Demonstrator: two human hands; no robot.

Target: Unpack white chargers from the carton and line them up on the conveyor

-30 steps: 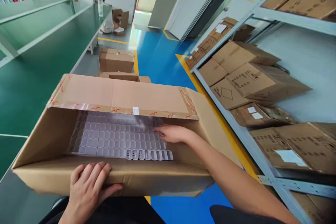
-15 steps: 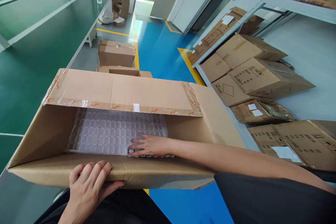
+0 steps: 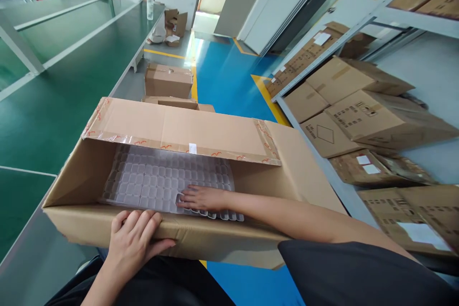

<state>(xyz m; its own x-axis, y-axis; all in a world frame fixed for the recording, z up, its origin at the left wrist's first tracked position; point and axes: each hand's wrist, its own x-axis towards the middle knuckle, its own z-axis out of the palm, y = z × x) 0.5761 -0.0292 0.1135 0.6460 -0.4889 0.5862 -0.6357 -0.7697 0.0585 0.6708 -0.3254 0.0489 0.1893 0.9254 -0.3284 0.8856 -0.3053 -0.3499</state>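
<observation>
In front of me is a long open cardboard box (image 3: 125, 222), its far flap (image 3: 179, 122) edged with clear tape bearing red marks. Inside lie rows of small clear plastic containers (image 3: 143, 177), packed close together. My left hand (image 3: 138, 236) grips the box's near wall, fingers over the rim and thumb on the outer side. My right hand (image 3: 206, 198) reaches into the box from the right, palm down, with spread fingers resting on the containers by the near wall. Under it, a row with brighter edges (image 3: 229, 216) shows; whether the fingers hold any of it is hidden.
A green-topped table (image 3: 89, 52) runs along the left, with a plastic bottle (image 3: 149, 7) at its far end. Beyond my box stand more cartons (image 3: 168, 80) on the floor. Shelving with stacked cartons (image 3: 358, 110) lines the right, beside the blue floor (image 3: 222, 71).
The view has shifted, so the box and room sit further right and lower. Slightly more of the bright-edged row shows below my right hand. My left hand keeps its grip on the rim.
</observation>
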